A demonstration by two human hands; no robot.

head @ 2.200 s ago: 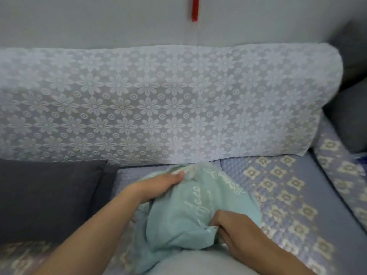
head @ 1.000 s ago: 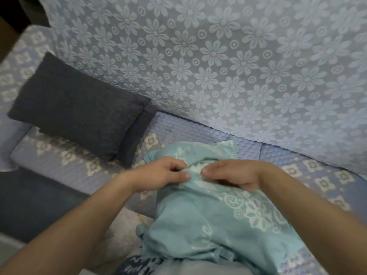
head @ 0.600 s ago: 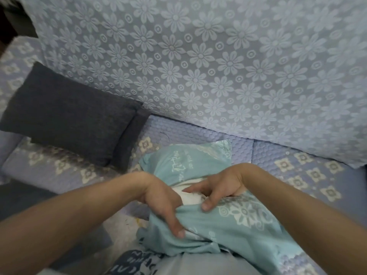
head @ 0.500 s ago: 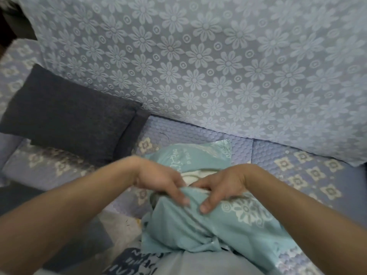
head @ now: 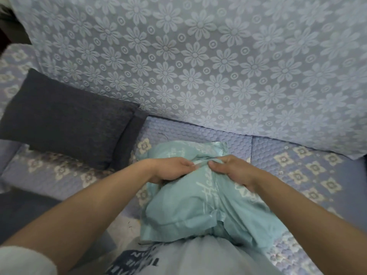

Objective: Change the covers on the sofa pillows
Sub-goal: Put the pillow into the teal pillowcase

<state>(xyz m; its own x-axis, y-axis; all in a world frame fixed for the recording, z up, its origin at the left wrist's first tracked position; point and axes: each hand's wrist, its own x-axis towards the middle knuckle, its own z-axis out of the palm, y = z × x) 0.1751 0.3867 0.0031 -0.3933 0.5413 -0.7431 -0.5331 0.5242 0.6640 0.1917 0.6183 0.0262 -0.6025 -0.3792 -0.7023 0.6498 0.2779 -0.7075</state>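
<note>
The teal pillow cover (head: 200,197) lies bunched on the sofa seat (head: 297,175), right of the dark grey pillow (head: 65,118). The left hand (head: 170,169) and right hand (head: 232,171) pinch its gathered edge. Seemingly mid-fitting; next, tug the fabric evenly down.

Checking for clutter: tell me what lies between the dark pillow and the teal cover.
Only bare quilted sofa seat separates the dark pillow from the teal cover, in the head view.
</note>
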